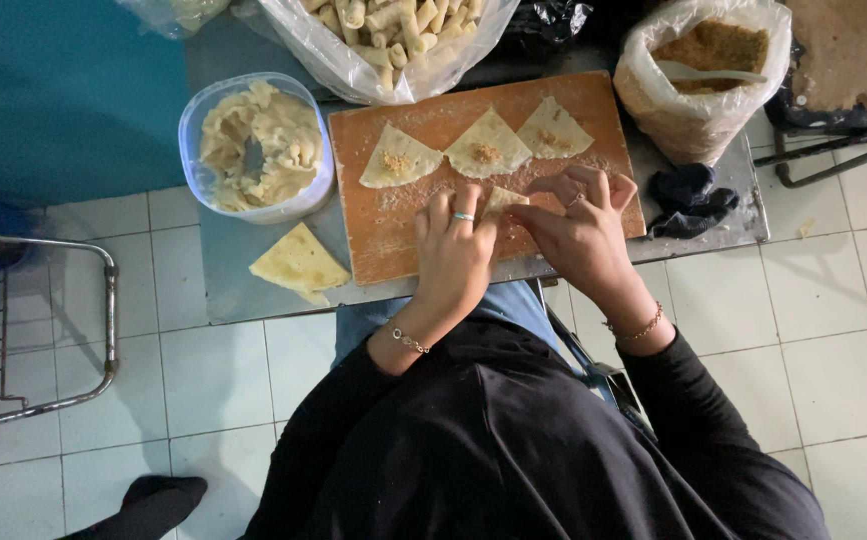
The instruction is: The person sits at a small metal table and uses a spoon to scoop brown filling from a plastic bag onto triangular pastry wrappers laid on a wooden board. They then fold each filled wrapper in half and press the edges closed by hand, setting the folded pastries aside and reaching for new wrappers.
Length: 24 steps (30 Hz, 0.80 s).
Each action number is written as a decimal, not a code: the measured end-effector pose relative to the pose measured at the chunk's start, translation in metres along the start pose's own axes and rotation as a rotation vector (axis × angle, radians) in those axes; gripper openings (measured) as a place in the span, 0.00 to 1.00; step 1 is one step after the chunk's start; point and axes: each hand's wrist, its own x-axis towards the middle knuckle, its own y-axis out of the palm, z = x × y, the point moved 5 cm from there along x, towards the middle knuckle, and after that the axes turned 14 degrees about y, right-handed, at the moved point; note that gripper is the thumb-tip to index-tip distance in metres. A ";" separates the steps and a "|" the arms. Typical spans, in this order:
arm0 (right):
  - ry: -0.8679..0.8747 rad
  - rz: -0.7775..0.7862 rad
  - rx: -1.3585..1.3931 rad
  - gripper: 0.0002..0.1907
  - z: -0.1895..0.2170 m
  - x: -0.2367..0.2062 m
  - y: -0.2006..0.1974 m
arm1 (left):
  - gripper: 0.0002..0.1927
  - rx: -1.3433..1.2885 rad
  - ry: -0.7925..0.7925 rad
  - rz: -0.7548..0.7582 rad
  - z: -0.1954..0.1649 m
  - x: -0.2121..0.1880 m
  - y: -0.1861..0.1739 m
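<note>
Both hands, the left hand (453, 250) and the right hand (578, 225), pinch a small dough wrapper (504, 200) on the wooden board (393, 240), near its front edge. Three filled triangles (486, 148) lie just behind. Pressed unevenly, the thin pastry could tear or let filling spill; a stray wrist might brush the triangles.

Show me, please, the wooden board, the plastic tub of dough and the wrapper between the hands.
wooden board (393, 235), head view, bare lower left part.
plastic tub (193, 125), head view, left rim.
wrapper (501, 200), head view, visible top.
</note>
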 end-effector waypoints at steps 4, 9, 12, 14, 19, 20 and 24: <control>-0.007 -0.025 -0.006 0.13 0.000 -0.002 -0.001 | 0.07 -0.078 0.004 0.029 0.004 0.003 0.004; -0.012 -0.032 -0.016 0.09 0.000 -0.002 0.003 | 0.08 -0.164 -0.021 0.043 0.009 0.006 0.005; -0.004 -0.003 -0.024 0.08 0.000 -0.001 0.006 | 0.10 -0.097 -0.025 0.040 0.010 0.004 0.004; 0.014 -0.003 0.000 0.09 0.002 0.000 0.006 | 0.11 -0.007 -0.022 -0.001 0.008 0.000 0.000; 0.004 0.001 -0.050 0.14 0.006 0.002 0.005 | 0.12 0.079 0.008 0.018 0.004 -0.004 0.006; 0.004 0.006 -0.067 0.14 0.006 0.001 0.004 | 0.11 0.073 0.006 0.025 0.004 -0.004 0.008; -0.023 0.034 -0.070 0.18 0.005 -0.004 0.001 | 0.11 0.082 -0.024 0.076 0.005 -0.004 0.014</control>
